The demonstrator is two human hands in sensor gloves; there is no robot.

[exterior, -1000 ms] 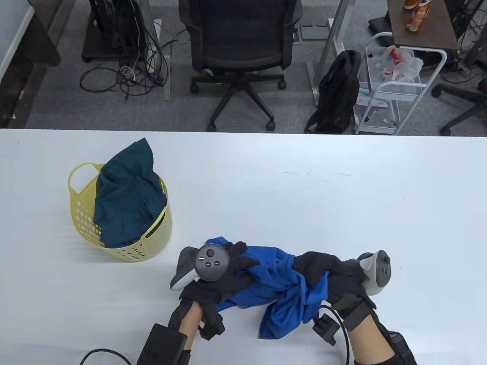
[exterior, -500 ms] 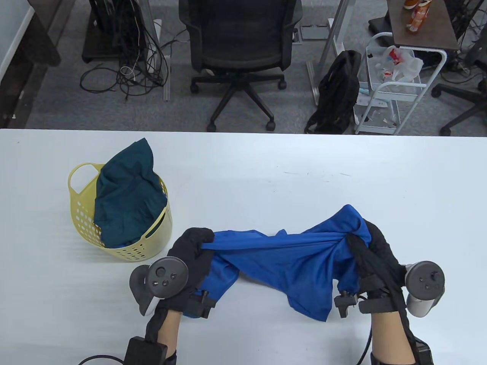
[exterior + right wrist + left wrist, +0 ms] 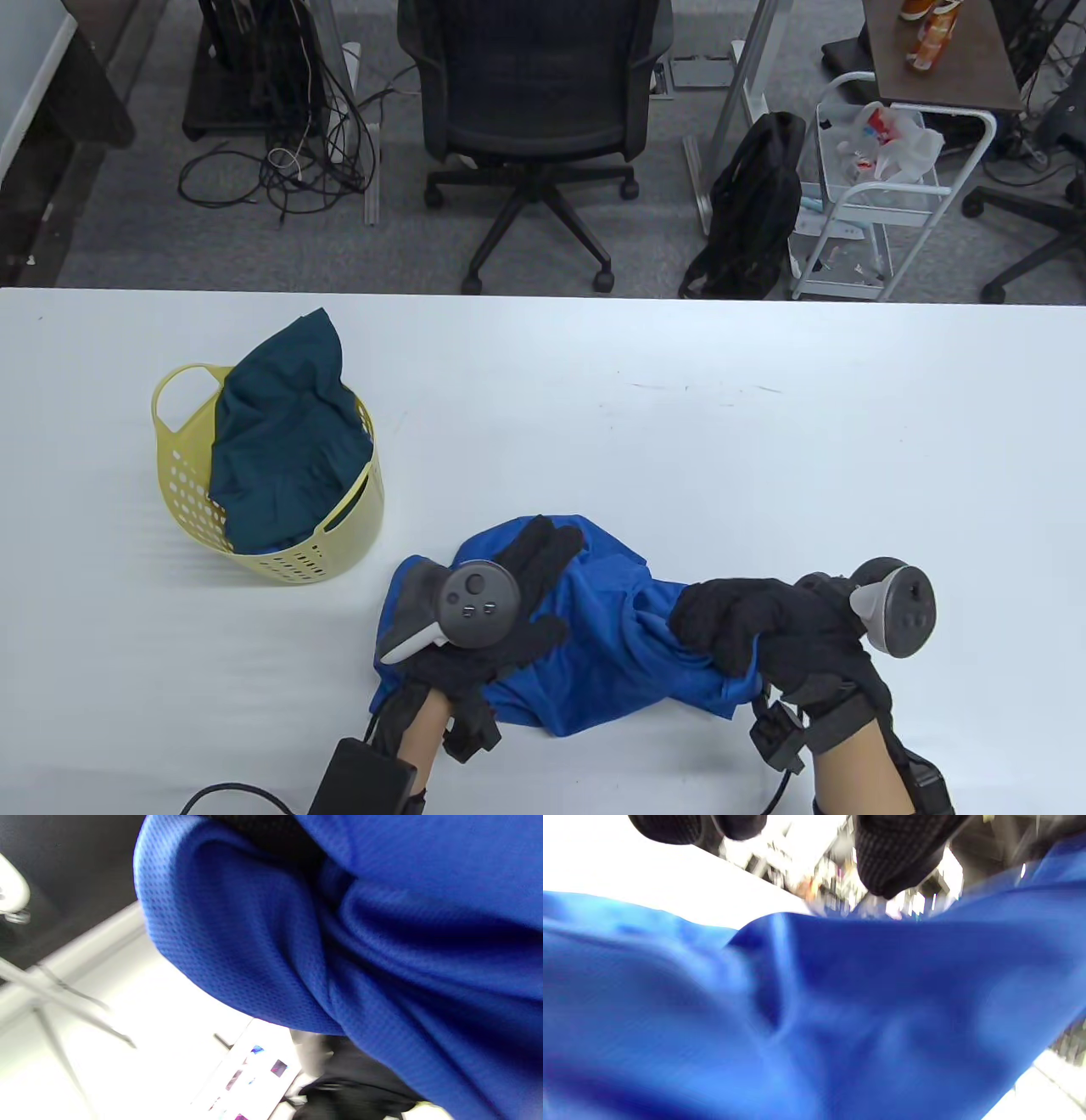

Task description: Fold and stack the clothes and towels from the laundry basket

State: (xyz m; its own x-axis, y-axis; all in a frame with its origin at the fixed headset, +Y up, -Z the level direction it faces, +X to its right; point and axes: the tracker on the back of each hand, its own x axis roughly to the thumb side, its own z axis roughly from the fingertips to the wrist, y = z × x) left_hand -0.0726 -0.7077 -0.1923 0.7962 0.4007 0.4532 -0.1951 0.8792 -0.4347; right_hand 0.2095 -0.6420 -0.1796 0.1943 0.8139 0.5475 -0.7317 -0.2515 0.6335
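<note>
A bright blue garment [image 3: 611, 654] lies bunched on the white table [image 3: 679, 441] near its front edge. My left hand [image 3: 547, 560] lies flat on the garment's left part with fingers spread. In the left wrist view the fingertips [image 3: 895, 857] hang above the blue cloth [image 3: 840, 1005]. My right hand [image 3: 721, 628] grips the garment's right end in a fist. Blue cloth [image 3: 382, 942] fills the right wrist view. A yellow laundry basket [image 3: 182, 475] stands to the left and holds a dark teal garment [image 3: 280, 433] that sticks out of its top.
The table's far edge runs across the middle of the table view. Beyond it are an office chair [image 3: 530, 102], a black backpack [image 3: 751, 204] and a white wire cart [image 3: 882, 195]. A cable [image 3: 229, 794] trails at the front left.
The hands held the garment stretched out between them. They have since come together and lowered. The garment now lies bunched on the table, with the left hand flat on it.
</note>
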